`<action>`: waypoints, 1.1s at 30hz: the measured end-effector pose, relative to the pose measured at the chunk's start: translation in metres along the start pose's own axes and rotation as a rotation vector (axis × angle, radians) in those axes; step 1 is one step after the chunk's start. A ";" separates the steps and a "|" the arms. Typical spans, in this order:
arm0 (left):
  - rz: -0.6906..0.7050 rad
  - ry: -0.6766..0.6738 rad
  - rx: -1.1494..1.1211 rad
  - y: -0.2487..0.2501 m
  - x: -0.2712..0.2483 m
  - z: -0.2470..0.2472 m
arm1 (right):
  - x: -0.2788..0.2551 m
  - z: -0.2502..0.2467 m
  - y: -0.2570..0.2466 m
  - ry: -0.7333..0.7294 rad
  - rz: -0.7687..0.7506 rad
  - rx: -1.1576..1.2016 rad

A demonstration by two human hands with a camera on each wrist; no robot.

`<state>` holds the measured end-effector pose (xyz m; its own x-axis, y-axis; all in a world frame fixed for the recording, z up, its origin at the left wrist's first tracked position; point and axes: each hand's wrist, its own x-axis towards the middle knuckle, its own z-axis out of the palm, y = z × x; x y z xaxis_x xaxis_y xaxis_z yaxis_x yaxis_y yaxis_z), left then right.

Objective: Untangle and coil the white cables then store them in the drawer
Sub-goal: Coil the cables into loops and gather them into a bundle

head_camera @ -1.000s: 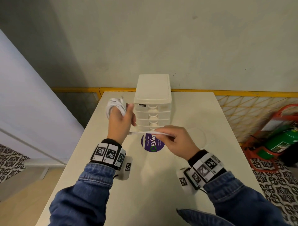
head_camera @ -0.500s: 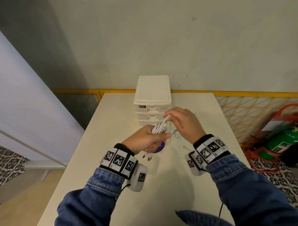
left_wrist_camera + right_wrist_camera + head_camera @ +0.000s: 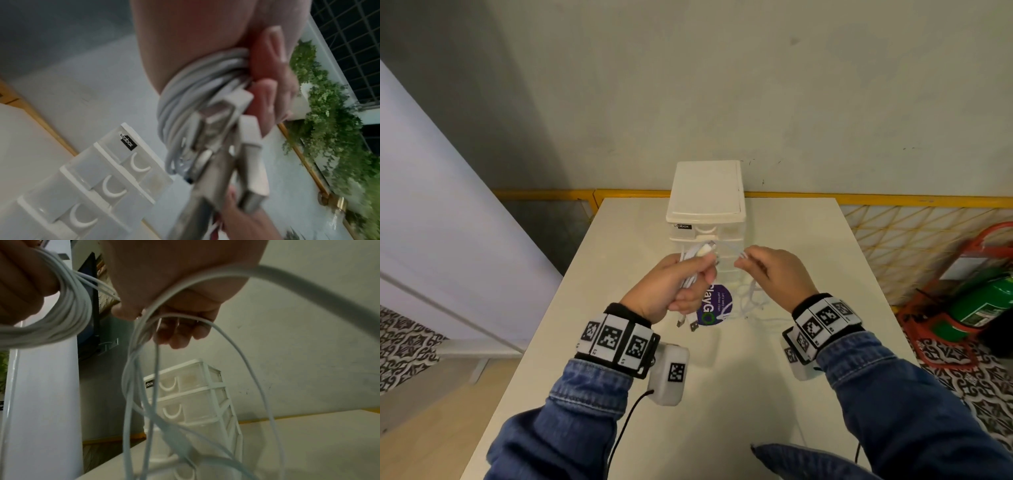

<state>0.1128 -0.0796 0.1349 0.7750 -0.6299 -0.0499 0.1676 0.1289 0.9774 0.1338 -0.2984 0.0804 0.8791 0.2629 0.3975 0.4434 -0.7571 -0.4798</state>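
My left hand (image 3: 681,277) grips a coiled bundle of white cable (image 3: 693,257), raised just in front of the drawer unit (image 3: 705,202). The coil (image 3: 197,81) wraps round the fingers, and USB plugs (image 3: 230,123) hang from it. My right hand (image 3: 763,270) pinches a loose white cable (image 3: 743,254) between thumb and fingers. Loops of that cable (image 3: 144,386) hang down to a tangle (image 3: 750,301) on the table (image 3: 722,394). All drawers (image 3: 185,382) of the unit are closed.
A purple round sticker (image 3: 717,305) lies on the table under the hands. The drawer unit stands at the table's far edge by the wall. A green extinguisher (image 3: 979,308) in a red stand sits on the floor at right. A yellow mesh fence (image 3: 893,233) runs behind.
Both hands have risen from low over the table to the height of the drawer fronts. The right hand has drawn away from the coil to the right, pulling up a loose strand.
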 end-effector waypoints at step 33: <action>0.225 0.318 -0.138 0.027 -0.003 -0.023 | -0.050 0.070 -0.028 -0.289 0.113 0.109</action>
<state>0.1286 -0.0567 0.1570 0.9478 -0.3085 0.0801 0.0354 0.3516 0.9355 0.0894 -0.2487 0.0193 0.9300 0.3519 0.1059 0.3428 -0.7269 -0.5951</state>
